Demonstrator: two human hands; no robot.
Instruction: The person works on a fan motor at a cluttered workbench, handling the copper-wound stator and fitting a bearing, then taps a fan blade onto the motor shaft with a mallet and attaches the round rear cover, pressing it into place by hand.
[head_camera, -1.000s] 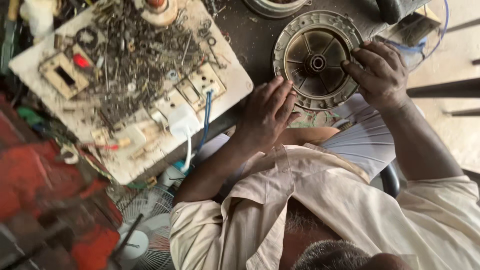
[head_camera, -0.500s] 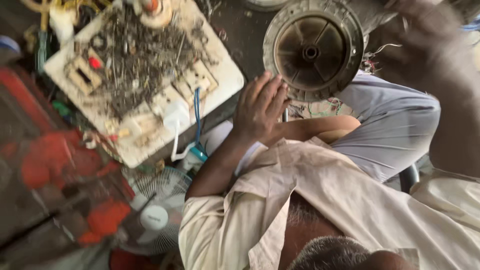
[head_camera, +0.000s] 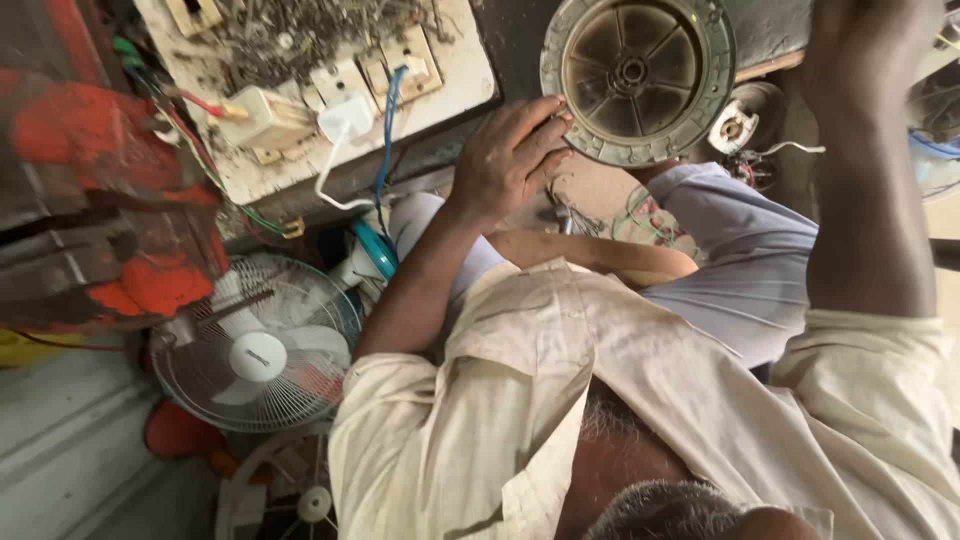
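Shift: view has swung right; disc (head_camera: 638, 80) now sits top centre.
Left hand (head_camera: 510, 160): fingers spread, touching disc rim.
Right hand (head_camera: 865, 50): grip unclear, blurred.
Risk: disc could slide off the bench (head_camera: 770, 30), being merely touched.

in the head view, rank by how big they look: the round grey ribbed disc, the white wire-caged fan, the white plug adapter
1. white wire-caged fan
2. round grey ribbed disc, somewhat smaller, though their differing distances from the camera make this unsure
3. white plug adapter, by far the smallest
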